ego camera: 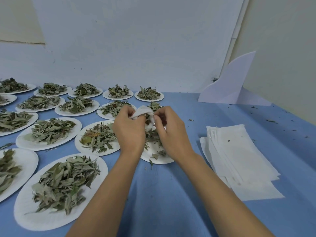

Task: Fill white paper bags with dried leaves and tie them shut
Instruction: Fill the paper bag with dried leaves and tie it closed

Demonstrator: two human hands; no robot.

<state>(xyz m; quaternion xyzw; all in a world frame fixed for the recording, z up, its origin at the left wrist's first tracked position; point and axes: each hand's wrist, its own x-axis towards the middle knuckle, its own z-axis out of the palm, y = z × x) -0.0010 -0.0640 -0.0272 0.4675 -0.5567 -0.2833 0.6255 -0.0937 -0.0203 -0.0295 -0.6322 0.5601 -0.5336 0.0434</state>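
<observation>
Both bare forearms reach forward and converge, hands side by side with their backs to the camera. The left hand (129, 130) curls its fingers round a white paper bag (142, 111). The right hand (171, 134) pinches the bag's opposite edge with bent fingertips.

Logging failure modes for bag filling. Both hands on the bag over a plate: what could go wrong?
The bag, pinched by the left hand and right hand, is untied with leaves showing; tilting could spill them past the plate, like the crumbs on the cloth. The left forearm might sweep the neighbouring plate.
</observation>
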